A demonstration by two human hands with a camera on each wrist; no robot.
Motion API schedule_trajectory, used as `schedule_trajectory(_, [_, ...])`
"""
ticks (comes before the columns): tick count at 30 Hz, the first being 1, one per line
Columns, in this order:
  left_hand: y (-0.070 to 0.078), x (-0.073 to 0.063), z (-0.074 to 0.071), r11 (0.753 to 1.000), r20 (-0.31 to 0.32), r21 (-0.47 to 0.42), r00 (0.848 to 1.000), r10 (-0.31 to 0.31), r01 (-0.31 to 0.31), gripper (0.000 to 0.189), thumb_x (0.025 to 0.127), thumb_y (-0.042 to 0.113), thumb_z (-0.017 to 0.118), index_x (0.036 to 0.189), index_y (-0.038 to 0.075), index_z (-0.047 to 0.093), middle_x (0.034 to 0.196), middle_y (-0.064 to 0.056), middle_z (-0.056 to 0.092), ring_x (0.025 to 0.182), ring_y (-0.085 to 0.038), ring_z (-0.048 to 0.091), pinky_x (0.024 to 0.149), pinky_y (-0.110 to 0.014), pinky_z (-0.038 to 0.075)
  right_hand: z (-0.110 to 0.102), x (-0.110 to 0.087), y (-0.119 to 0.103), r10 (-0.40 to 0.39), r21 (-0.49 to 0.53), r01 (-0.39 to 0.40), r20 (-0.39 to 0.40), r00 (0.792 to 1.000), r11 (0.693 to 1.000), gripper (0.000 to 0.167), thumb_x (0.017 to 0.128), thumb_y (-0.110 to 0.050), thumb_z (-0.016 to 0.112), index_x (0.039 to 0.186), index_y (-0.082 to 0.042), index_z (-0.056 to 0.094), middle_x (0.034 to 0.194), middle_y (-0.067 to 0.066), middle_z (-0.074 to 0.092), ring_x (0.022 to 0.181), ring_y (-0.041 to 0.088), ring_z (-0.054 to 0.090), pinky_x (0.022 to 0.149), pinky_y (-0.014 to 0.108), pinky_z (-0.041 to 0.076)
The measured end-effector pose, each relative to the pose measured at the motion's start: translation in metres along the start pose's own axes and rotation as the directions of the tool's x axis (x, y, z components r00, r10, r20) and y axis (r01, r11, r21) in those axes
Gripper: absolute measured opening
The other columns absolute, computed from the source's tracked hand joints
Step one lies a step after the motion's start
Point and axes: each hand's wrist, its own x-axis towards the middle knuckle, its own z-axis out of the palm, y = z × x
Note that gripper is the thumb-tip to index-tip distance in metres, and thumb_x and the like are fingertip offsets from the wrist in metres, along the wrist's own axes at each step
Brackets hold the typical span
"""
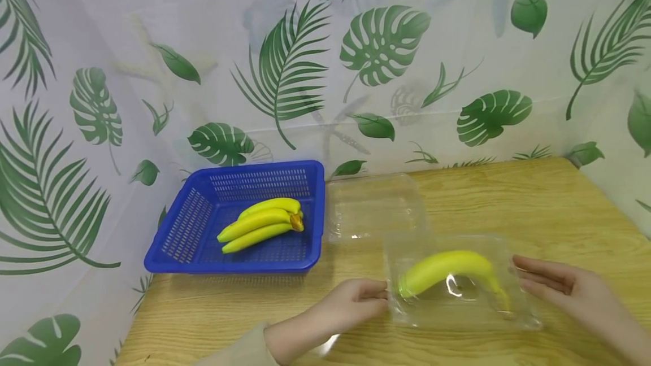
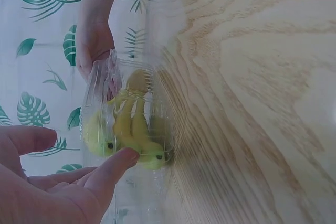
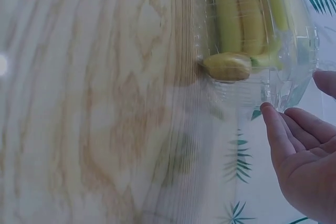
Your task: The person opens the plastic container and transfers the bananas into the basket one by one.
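Note:
A clear plastic box point(image 1: 422, 315) stands on the wooden table with a yellow banana point(image 1: 447, 267) inside it. My left hand point(image 1: 351, 301) is at the box's left end. In the left wrist view its fingers are fairly straight, one fingertip at the box wall and the thumb apart. At the opposite end, my right hand point(image 1: 574, 292) has extended fingers near the box's edge; the right wrist view shows the fingertips and thumb beside the plastic. Through the walls, the wrist views show several banana shapes and a yellow-brown rounded end; reflections blur how many there are.
A blue basket point(image 1: 234, 267) with a bunch of bananas point(image 1: 261, 225) stands at the table's left. Another clear plastic tray or box point(image 1: 376, 208) lies between the basket and the back edge. A leaf-patterned cloth point(image 1: 285, 72) hangs behind the wooden table point(image 1: 508, 202).

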Motion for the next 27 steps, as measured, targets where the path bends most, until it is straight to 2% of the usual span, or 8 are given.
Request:
schedule_trajectory(6, [-0.002,-0.005,-0.006,1.000,-0.012,0.002,1.000,0.006,-0.006,0.051,0.102,0.011,0.063,0.145,-0.016,0.054,0.138,-0.028,0.069,0.133,-0.043,0.065,0.113,-0.048,0.055,0.008,0.004,-0.006,-0.042,-0.009,0.041,-0.019,0.999,0.999,0.060,0.107,-0.029,0.067,0.153,0.006,0.051,0.122,-0.038,0.061,0.101,-0.022,0.062,0.078,0.009,0.058])
schedule_trajectory(10, [-0.006,-0.008,-0.009,0.999,-0.016,0.015,0.999,0.028,-0.028,0.054,0.101,0.010,0.062,0.146,-0.018,0.051,0.140,-0.031,0.066,0.132,-0.046,0.064,0.112,-0.049,0.056,0.013,0.006,-0.012,-0.062,-0.024,0.061,-0.036,0.997,0.998,0.058,0.106,-0.026,0.068,0.151,0.006,0.053,0.128,-0.022,0.071,0.099,-0.022,0.062,0.078,0.010,0.058])
schedule_trajectory(15, [-0.009,-0.011,-0.012,0.997,-0.017,0.054,0.998,0.053,-0.052,0.056,0.102,0.010,0.062,0.149,-0.018,0.047,0.144,-0.033,0.062,0.132,-0.046,0.065,0.109,-0.045,0.058,0.018,0.006,-0.017,-0.100,-0.011,0.099,-0.040,0.994,0.995,0.054,0.105,-0.021,0.069,0.149,0.007,0.055,0.127,-0.028,0.067,0.101,-0.021,0.063,0.078,0.009,0.058])
schedule_trajectory(17, [-0.009,-0.012,-0.013,0.997,-0.023,0.066,0.998,0.051,-0.049,0.057,0.102,0.010,0.062,0.149,-0.017,0.047,0.144,-0.033,0.062,0.132,-0.045,0.065,0.108,-0.044,0.059,0.020,0.006,-0.019,-0.103,0.004,0.103,-0.033,0.994,0.995,0.054,0.105,-0.020,0.069,0.149,0.007,0.055,0.131,-0.019,0.070,0.101,-0.020,0.063,0.079,0.010,0.059])
schedule_trajectory(19, [-0.009,-0.013,-0.014,0.995,-0.028,0.084,0.998,0.054,-0.052,0.057,0.103,0.011,0.063,0.149,-0.017,0.047,0.144,-0.033,0.061,0.131,-0.045,0.065,0.107,-0.045,0.059,0.022,0.006,-0.020,-0.099,0.009,0.099,-0.025,0.995,0.995,0.054,0.106,-0.021,0.068,0.150,0.007,0.054,0.137,0.000,0.073,0.101,-0.020,0.063,0.080,0.012,0.060])
schedule_trajectory(22, [-0.009,-0.014,-0.016,0.993,-0.034,0.106,0.998,0.059,-0.056,0.057,0.103,0.012,0.063,0.149,-0.017,0.047,0.144,-0.033,0.062,0.131,-0.046,0.066,0.107,-0.046,0.059,0.025,0.006,-0.024,-0.097,0.015,0.098,-0.023,0.995,0.995,0.054,0.106,-0.022,0.068,0.150,0.007,0.055,0.143,0.024,0.066,0.101,-0.020,0.063,0.080,0.013,0.061])
schedule_trajectory(27, [-0.008,-0.014,-0.021,0.988,-0.046,0.140,0.996,0.070,-0.063,0.057,0.104,0.013,0.062,0.148,-0.018,0.047,0.143,-0.032,0.063,0.130,-0.046,0.066,0.106,-0.049,0.059,0.029,0.008,-0.030,-0.125,0.018,0.126,-0.041,0.991,0.992,0.054,0.105,-0.021,0.069,0.148,0.008,0.055,0.143,0.030,0.064,0.101,-0.020,0.063,0.081,0.012,0.060])
